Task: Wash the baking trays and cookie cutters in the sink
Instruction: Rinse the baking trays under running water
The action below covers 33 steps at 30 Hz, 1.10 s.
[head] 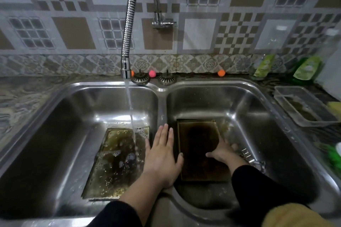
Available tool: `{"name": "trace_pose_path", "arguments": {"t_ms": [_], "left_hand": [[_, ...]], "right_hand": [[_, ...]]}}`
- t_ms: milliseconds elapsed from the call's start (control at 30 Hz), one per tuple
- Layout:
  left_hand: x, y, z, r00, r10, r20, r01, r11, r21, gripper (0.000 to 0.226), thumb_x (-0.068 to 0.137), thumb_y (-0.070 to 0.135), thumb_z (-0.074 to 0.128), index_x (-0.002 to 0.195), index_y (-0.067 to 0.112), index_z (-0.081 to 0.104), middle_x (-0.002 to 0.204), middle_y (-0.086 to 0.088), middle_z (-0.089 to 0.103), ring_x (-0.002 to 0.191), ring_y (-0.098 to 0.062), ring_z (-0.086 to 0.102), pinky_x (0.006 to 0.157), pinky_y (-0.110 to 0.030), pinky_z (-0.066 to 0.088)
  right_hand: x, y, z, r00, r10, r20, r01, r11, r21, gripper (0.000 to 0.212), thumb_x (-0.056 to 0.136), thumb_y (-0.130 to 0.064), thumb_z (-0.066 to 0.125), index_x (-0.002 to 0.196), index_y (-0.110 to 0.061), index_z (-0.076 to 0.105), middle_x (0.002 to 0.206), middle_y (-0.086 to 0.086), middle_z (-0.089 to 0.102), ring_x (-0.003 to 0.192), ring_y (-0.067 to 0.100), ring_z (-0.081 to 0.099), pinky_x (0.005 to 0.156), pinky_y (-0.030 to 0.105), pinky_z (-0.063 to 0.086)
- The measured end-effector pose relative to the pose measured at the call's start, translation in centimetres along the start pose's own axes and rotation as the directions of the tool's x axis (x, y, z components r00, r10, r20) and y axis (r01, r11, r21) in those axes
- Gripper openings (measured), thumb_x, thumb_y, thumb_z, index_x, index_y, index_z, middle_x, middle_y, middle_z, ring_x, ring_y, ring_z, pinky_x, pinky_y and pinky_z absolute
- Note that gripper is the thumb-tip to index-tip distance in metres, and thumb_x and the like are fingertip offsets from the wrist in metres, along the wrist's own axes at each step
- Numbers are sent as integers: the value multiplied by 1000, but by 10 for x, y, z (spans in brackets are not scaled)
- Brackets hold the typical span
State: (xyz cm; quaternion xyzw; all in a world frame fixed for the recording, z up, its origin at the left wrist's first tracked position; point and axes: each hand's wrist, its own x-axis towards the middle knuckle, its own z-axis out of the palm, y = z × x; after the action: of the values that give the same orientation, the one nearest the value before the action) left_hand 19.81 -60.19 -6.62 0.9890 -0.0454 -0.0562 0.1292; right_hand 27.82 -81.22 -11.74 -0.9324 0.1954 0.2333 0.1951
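A dark, stained baking tray (114, 164) lies in the left basin of the steel double sink (55, 116), with soapy water on it. Water from the flexible tap (127, 42) falls onto its far right part. A second dark baking tray (197, 143) lies flat in the right basin. My left hand (162, 155) is spread flat over the divider between the basins, fingers apart, holding nothing. My right hand (221, 151) rests on the right edge of the second tray, fingers curled over it. Metal cookie cutters (252, 160) lie just right of that hand, partly hidden.
A clear plastic container (304, 105) stands on the counter right of the sink, beside a yellow sponge (335, 107). Green soap pouches (306, 68) lean on the back wall. Two sink strainers (153, 79) and small orange and pink balls (221, 73) sit along the back rim.
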Motion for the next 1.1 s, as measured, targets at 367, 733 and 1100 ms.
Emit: {"name": "trace_pose_path", "arguments": {"t_ms": [367,733,1100], "left_hand": [[2,-3,-7,996,67,53,-68,998,12,80,93,62,27,153,22,-8,158,0,-26,143,-15,-26,120,-46,-4],[-6,-118,-26,979,-30,199,87,956,-280,61,99,47,36,153,25,17,161,-2,6,148,-26,3,119,-39,8],[-15,-213,2,849,-259,461,357,924,-137,69,98,44,43,153,23,8,156,-13,28,146,-35,12,118,-46,15]], "right_hand": [[-36,-32,-19,980,-200,0,199,973,-113,75,88,-41,60,150,-34,19,160,1,0,145,31,2,115,46,18],[-171,-134,8,798,-564,-213,600,778,188,35,92,-24,57,126,-26,57,120,-4,54,101,12,57,94,30,48],[-111,-202,132,958,-62,280,-6,973,233,71,85,-28,59,146,-9,27,148,16,34,133,33,38,109,40,38]]}}
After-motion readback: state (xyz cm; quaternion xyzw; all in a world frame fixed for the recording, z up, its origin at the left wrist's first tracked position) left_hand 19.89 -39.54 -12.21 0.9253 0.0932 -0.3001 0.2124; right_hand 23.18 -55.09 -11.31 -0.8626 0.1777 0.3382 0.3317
